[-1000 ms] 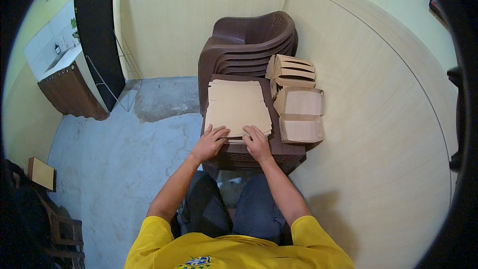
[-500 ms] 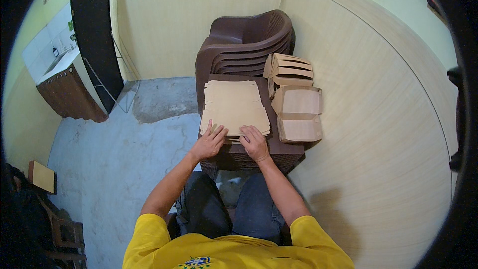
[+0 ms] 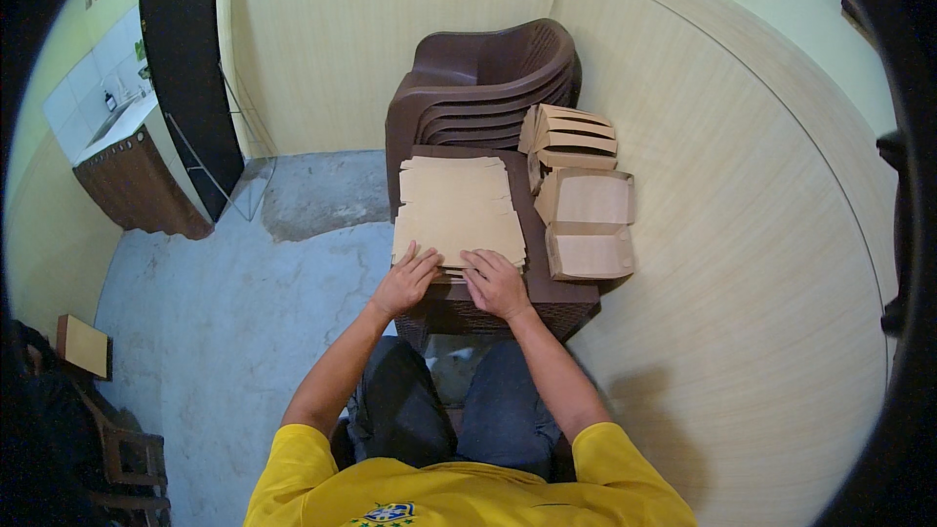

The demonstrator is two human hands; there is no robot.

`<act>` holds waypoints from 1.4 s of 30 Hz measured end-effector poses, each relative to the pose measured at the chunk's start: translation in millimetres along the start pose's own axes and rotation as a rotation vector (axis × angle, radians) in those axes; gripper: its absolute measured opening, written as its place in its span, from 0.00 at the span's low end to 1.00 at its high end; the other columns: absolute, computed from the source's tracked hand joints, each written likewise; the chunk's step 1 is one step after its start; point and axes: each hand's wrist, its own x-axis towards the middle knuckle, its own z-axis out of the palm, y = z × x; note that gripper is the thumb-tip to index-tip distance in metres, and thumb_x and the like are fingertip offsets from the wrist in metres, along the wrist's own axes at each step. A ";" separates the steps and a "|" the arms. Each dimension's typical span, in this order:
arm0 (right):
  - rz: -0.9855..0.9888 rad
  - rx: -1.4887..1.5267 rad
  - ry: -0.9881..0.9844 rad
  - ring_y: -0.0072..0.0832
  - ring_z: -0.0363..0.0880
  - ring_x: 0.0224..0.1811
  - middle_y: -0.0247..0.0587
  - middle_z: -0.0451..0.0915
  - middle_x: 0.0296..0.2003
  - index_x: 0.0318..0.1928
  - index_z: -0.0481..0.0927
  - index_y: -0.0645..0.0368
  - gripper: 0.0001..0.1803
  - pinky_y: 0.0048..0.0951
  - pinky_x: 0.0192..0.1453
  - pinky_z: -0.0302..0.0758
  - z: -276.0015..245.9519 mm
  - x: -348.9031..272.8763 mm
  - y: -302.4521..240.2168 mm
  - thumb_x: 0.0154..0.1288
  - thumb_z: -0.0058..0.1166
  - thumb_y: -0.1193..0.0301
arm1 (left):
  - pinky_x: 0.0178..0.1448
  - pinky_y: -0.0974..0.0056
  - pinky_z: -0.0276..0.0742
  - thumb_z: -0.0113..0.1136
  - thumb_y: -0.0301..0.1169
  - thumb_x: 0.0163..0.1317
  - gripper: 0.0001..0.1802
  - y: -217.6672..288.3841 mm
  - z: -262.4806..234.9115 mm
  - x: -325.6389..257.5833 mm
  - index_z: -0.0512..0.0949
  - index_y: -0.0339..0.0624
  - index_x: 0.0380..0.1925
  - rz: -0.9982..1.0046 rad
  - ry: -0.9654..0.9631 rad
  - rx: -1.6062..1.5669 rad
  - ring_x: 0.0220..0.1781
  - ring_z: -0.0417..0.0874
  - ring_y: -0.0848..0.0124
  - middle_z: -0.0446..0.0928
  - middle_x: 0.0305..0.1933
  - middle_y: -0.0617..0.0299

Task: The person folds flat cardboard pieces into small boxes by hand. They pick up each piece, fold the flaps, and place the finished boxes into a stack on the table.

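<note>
Nearest, at 6 o'clock, are the person's yellow shirt (image 3: 468,493) and dark trousers (image 3: 402,400). Ahead of them, the left hand (image 3: 408,280) lies at 7 o'clock and the right hand (image 3: 496,285) at 5 o'clock on the near edge of a stack of flat cardboard sheets (image 3: 457,205). The left fingers are slightly spread, the right ones bent and closer together; whether either hand pinches a sheet, I cannot tell. The stack sits on a brown table (image 3: 561,291), its edges a little uneven. From the stack, an open cardboard box (image 3: 593,201) lies at 3 o'clock, and more folded cardboard boxes (image 3: 576,142) stand at 2 o'clock. Brown stacked chairs (image 3: 488,102) rise at 12 o'clock; farther off, a tall black board (image 3: 190,68) leans at 10 o'clock.
</note>
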 end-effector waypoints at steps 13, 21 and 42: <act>0.015 -0.083 0.053 0.46 0.83 0.59 0.48 0.85 0.57 0.49 0.85 0.67 0.13 0.48 0.68 0.80 3.2 -2.6 -4.7 0.68 0.64 0.72 | 0.84 0.35 0.67 0.66 0.30 0.70 0.17 12.0 -17.4 13.4 0.86 0.35 0.56 -0.014 -0.025 0.030 0.75 0.79 0.58 0.81 0.69 0.57; 0.031 -0.046 0.015 0.46 0.83 0.60 0.48 0.85 0.59 0.48 0.85 0.65 0.14 0.47 0.70 0.79 -0.2 -1.4 -5.1 0.64 0.65 0.72 | 0.80 0.39 0.75 0.68 0.30 0.68 0.10 8.6 -11.3 14.9 0.89 0.40 0.46 -0.114 0.056 -0.069 0.68 0.85 0.62 0.85 0.63 0.63; 0.117 -0.056 0.070 0.46 0.84 0.59 0.46 0.86 0.56 0.41 0.82 0.61 0.08 0.47 0.64 0.81 3.5 -2.5 -4.4 0.70 0.63 0.69 | 0.80 0.44 0.76 0.71 0.31 0.69 0.10 20.1 -31.3 35.6 0.86 0.42 0.47 -0.259 0.075 -0.291 0.65 0.86 0.58 0.86 0.59 0.60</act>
